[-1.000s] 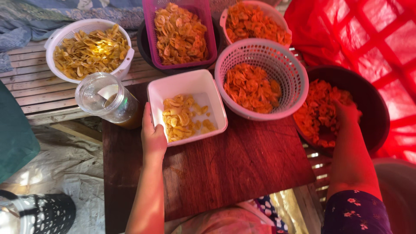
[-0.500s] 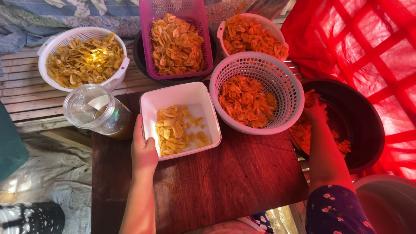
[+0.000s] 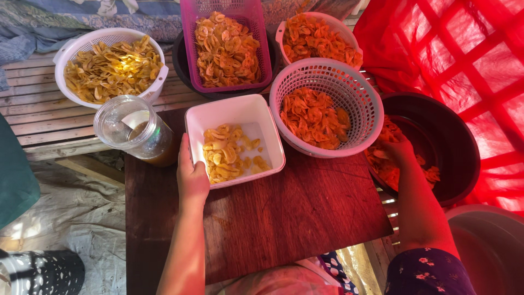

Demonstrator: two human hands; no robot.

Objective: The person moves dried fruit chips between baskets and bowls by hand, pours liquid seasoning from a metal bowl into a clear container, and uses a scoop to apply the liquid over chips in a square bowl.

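Two hands at work among trays of fried chips on a dark wooden desk (image 3: 284, 218).

The left hand (image 3: 192, 177) has its grip closed on the near-left edge of the square white plastic tray (image 3: 234, 112), which holds a few yellow chips and sits on the desk beside a clear plastic jar (image 3: 134, 131). The right hand (image 3: 396, 153) reaches into the dark round basin (image 3: 453, 142) of orange chips, fingers curled around some; just beside it stands a white round mesh basket (image 3: 327, 82).

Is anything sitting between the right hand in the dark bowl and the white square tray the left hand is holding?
Yes. The round pink basket of orange chips stands between the dark bowl, where the right hand is among chips, and the white square tray. The left hand grips the tray's near-left edge.
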